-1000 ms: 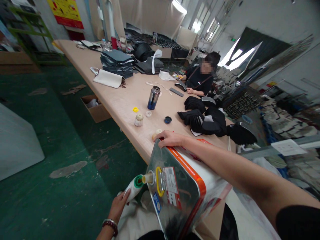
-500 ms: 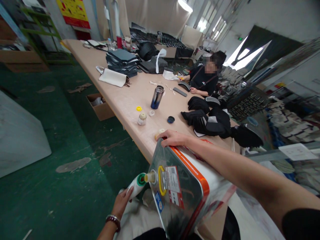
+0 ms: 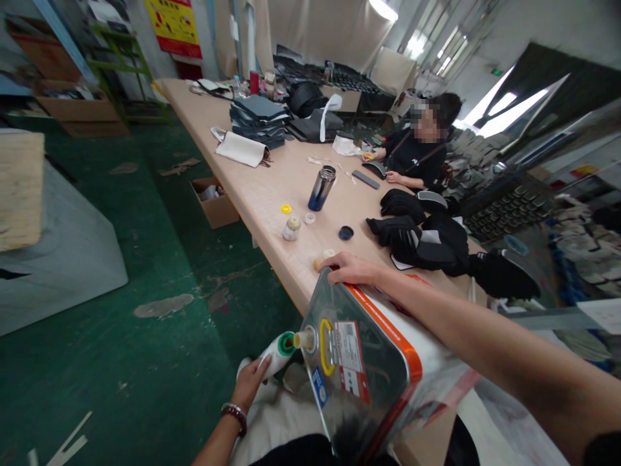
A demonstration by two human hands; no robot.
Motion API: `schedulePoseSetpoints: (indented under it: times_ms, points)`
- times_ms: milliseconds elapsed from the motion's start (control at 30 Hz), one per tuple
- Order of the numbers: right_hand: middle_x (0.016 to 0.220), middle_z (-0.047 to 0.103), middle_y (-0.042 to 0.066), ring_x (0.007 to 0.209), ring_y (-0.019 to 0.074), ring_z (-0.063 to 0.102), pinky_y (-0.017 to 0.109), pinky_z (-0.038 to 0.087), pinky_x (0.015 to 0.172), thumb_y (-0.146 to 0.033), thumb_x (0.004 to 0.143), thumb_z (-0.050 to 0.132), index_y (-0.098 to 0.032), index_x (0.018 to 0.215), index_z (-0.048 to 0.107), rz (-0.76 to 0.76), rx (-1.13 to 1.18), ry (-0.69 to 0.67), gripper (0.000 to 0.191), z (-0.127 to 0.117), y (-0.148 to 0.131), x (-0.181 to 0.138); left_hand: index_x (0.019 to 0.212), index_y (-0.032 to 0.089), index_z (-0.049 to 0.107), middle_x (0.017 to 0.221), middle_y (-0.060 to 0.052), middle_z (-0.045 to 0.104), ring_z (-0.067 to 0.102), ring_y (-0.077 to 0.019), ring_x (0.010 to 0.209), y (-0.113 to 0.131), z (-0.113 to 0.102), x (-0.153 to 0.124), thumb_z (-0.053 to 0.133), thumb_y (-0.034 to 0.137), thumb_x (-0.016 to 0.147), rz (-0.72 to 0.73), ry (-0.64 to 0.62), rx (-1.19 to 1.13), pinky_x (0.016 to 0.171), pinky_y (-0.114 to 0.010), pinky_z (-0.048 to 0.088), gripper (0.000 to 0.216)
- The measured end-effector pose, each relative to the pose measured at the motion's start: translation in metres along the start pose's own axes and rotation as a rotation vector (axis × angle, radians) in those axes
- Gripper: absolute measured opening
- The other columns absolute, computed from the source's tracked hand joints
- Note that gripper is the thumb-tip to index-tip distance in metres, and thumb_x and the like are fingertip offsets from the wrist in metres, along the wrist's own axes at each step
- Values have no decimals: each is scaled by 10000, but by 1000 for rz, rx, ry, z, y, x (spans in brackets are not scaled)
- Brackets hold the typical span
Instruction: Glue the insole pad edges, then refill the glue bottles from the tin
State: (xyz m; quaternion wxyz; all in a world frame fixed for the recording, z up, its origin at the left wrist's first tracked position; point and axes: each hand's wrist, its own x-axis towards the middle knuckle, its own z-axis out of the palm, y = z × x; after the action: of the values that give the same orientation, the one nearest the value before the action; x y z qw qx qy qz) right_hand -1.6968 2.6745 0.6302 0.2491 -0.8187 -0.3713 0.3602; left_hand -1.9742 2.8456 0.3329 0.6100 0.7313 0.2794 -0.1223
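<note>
My left hand (image 3: 253, 382) is wrapped round a white bottle (image 3: 277, 357) with a green rim, its open mouth tilted up against the spout (image 3: 305, 340) of a large metal can. The can (image 3: 359, 362) lies tipped at the table's edge, with a yellow handle and labels on its end face. My right hand (image 3: 350, 268) grips the can's upper corner, fingers curled over the edge. Whether liquid is flowing from the spout I cannot tell. Just beyond my right hand sits a small pale round object (image 3: 324, 259), partly hidden by the fingers.
On the table (image 3: 272, 188) stand a blue steel flask (image 3: 321, 189), a small jar (image 3: 292, 229), a dark cap (image 3: 346, 233) and a yellow ring (image 3: 286, 209). Black padded pieces (image 3: 427, 243) lie to the right. A co-worker (image 3: 420, 145) sits across, handling a curved dark piece.
The whole view has shifted, so everything appears farther right. Both hands keep their holds, and the bottle stays at the can's spout.
</note>
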Motion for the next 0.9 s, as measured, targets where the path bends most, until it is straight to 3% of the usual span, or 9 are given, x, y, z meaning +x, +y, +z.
schedulePoseSetpoints:
  times_ms: [233,467,900]
  points:
    - [784,615,20,763,203,565,251,441,664,-218,636,537,-116,919,691,16,-17,8,338,3,-5,0,571,192,595,505,14,552,531,-194,588,0,0,-1,430,731,743,3,12,6,612,-287,395,589]
    - [875,647,36,827,215,588,251,451,707,-204,657,546,-110,1004,687,43,-38,8,386,6,-5,3,575,189,596,513,11,554,534,-194,586,-8,2,0,427,724,753,8,28,-6,609,-293,400,589]
    - [850,645,27,844,217,587,257,447,735,-183,664,547,-135,922,687,61,-61,23,298,12,-8,7,553,195,555,513,13,537,516,-194,591,-7,3,-3,425,735,749,14,27,-34,611,-288,370,588]
